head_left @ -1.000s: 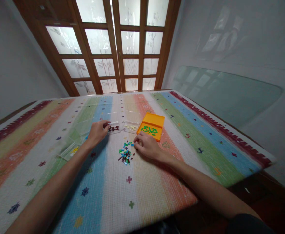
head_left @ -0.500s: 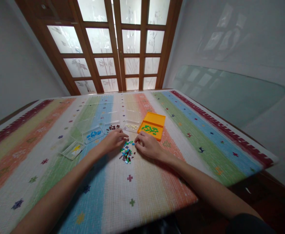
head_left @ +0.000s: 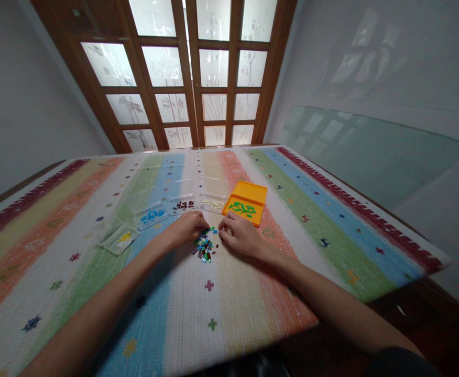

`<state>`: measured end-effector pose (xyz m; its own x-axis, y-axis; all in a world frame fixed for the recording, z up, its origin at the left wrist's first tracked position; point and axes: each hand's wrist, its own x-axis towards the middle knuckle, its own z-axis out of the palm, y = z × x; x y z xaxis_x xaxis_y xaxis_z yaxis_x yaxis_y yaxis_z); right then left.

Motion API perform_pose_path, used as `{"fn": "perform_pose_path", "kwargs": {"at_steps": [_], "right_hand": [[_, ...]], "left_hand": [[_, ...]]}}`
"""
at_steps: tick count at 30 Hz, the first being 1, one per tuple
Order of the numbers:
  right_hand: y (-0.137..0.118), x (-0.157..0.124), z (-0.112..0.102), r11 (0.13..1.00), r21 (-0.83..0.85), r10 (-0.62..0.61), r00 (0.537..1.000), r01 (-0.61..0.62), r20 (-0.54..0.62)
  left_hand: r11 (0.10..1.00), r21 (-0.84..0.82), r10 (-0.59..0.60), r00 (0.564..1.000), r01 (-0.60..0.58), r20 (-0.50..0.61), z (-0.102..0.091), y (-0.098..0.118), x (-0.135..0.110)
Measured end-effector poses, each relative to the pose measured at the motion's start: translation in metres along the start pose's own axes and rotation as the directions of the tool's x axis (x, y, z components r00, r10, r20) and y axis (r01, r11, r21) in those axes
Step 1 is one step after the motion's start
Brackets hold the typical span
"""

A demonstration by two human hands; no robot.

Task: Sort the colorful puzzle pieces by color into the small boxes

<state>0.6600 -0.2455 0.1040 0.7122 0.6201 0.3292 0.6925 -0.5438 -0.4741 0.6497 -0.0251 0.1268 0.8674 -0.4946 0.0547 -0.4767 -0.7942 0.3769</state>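
One multicoloured heap of small plastic bricks (head_left: 204, 248), stretched near-to-far | lies between us and our bare left hand (head_left: 189, 226), the nearer | our bare right hand (head_left: 240, 234) beyond its right side | both curled, contents we cannot tell

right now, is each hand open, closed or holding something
Left hand: curled at the colored pieces; grip cannot be told.
Right hand: curled beside them; grip cannot be told.

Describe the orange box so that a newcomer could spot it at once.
On the striped tablecloth, beyond the mixed pile of small pieces, runs a curved row of clear boxes. At its right end, just beyond the right hand, lies the open orange box, holding green pieces. Unlike its see-through neighbours, it is opaque orange.
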Motion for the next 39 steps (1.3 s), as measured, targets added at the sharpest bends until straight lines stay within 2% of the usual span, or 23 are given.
{"fn": "perform_pose_path", "kwargs": {"at_steps": [9,14,20,25,30,32,34,37,39], "right_hand": [[0.002,-0.001,0.002,1.000,0.017,-0.016,1.000,0.016,-0.007],[0.003,-0.002,0.003,1.000,0.014,-0.024,1.000,0.024,-0.002],[0.004,-0.002,0.004,1.000,0.010,-0.022,1.000,0.022,0.005],[0.003,-0.003,0.003,1.000,0.012,-0.022,1.000,0.022,0.009],[0.004,-0.003,0.003,1.000,0.006,-0.008,1.000,0.008,0.012],[0.004,-0.002,0.003,1.000,0.005,-0.011,1.000,0.011,0.008],[0.005,-0.002,0.003,1.000,0.001,-0.017,1.000,0.017,0.008],[0.005,-0.001,0.004,1.000,-0.010,-0.017,1.000,0.017,0.012],[0.006,-0.001,0.005,1.000,-0.018,-0.013,1.000,0.013,0.016]], "left_hand": [[0.997,0.066,-0.043,0.999,0.042,0.013,-0.003,0.012,-0.003],[0.993,0.117,-0.037,0.996,0.027,0.085,-0.007,0.013,-0.001],[0.997,0.026,-0.070,0.997,0.069,0.044,-0.009,0.015,-0.003],[0.991,0.042,-0.130,0.989,0.127,0.069,-0.006,0.016,-0.001],[0.994,0.026,-0.111,0.991,0.110,0.074,-0.007,0.011,0.001],[0.993,-0.007,-0.114,0.993,0.115,0.038,-0.013,0.004,0.002],[0.989,-0.033,-0.146,0.988,0.144,-0.053,-0.019,-0.006,0.004],[0.976,-0.037,-0.218,0.952,0.215,-0.215,-0.026,-0.023,0.008],[0.964,-0.012,-0.257,0.925,0.264,-0.278,-0.025,-0.034,0.010]]}}
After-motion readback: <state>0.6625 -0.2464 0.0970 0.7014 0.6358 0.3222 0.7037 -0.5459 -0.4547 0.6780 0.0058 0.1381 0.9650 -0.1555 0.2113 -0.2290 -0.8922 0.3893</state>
